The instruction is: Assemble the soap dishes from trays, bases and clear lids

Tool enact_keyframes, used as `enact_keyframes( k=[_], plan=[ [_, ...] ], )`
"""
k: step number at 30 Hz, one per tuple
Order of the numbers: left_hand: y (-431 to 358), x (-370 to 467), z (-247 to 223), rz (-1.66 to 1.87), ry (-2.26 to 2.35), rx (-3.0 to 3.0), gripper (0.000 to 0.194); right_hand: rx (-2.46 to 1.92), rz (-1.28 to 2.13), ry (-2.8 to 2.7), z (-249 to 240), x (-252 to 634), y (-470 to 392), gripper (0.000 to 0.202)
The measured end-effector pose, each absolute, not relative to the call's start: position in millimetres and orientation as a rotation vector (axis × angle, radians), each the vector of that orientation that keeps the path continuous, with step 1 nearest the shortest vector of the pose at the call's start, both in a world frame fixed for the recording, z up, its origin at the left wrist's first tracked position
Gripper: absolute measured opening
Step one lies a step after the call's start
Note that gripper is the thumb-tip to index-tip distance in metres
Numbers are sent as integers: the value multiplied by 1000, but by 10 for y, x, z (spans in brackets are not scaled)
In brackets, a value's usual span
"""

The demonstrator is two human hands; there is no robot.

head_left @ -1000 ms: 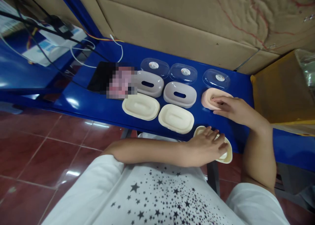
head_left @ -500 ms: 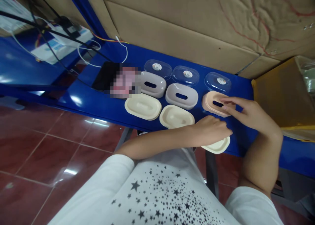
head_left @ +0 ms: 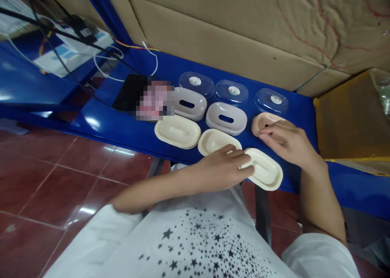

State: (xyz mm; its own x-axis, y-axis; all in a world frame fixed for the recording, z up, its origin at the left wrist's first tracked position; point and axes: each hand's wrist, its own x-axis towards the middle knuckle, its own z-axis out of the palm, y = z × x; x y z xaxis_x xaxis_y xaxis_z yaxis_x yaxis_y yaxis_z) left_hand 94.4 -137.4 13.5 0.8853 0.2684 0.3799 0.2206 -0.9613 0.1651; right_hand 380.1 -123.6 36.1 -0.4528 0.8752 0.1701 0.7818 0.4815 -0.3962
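My left hand (head_left: 224,167) reaches across the near row with fingers spread, its tips at the left end of a cream oval tray (head_left: 269,170). Touching cannot be told from this angle. It partly covers a second cream tray (head_left: 215,142); a third cream tray (head_left: 176,132) lies further left. My right hand (head_left: 288,142) hovers over a peach soap dish (head_left: 258,123), its fingers bent, thumb and fingers a little apart, nothing visible between them. The hand hides much of that dish and its slot. Two grey slotted soap dishes (head_left: 198,104) (head_left: 240,117) stand to the left.
Three clear oval lids (head_left: 202,88) (head_left: 242,98) (head_left: 282,106) with round stickers lie along the back of the blue table (head_left: 122,136). A dark device (head_left: 129,93) with a blurred screen is at left. Cables and a white power strip (head_left: 61,61) lie beyond. A cardboard box (head_left: 350,119) stands right.
My left hand has moved left and its fingers have spread, uncovering the right cream tray. My right hand has shifted slightly left and down, covering more of the peach dish.
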Motion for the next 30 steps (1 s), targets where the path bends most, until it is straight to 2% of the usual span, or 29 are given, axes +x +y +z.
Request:
enact_keyframes(
  k=[3, 5, 7, 9, 12, 17, 20, 23, 25, 27, 28, 30],
  plan=[
    [-1363, 488, 78, 580, 538, 2938, 26, -1298, 762, -2627, 351, 3590, -1405, 16],
    [-1372, 324, 9, 515, 594, 2935, 24, -1342, 932, -2712, 329, 3544, -1528, 28],
    [-1392, 274, -74, 483, 603, 2912, 18, -1377, 970, -2735, 310, 3587, -1628, 37],
    [-1414, 298, -149, 499, 584, 2872, 16, -1380, 954, -2752, 309, 3676, -1697, 33],
    [-1434, 372, -203, 566, 532, 2828, 21, -1432, 794, -2774, 352, 3742, -1761, 28],
    [-1420, 423, -134, 715, 487, 2745, 31, -1324, 308, -2729, 448, 3341, -1751, 50],
    [-1424, 392, -78, 938, 535, 2630, 32, -1121, 199, -2757, 486, 3065, -1682, 43],
    [-1506, 315, -89, 1274, 672, 2486, 29, -1086, 51, -2691, 524, 3050, -1674, 41],
    [-1601, 273, -148, 1479, 764, 2277, 25, -1149, -52, -2593, 533, 3146, -1730, 50],
    [-1689, 277, -229, 1501, 802, 1928, 12, -1191, -112, -2534, 519, 3229, -1810, 61],
    [-1718, 301, -267, 1371, 745, 1719, 17, -1185, -115, -2540, 504, 3244, -1846, 64],
    [-1731, 385, -323, 1027, 514, 1307, 53, -1106, -49, -2616, 475, 3211, -1881, 65]
  ],
)
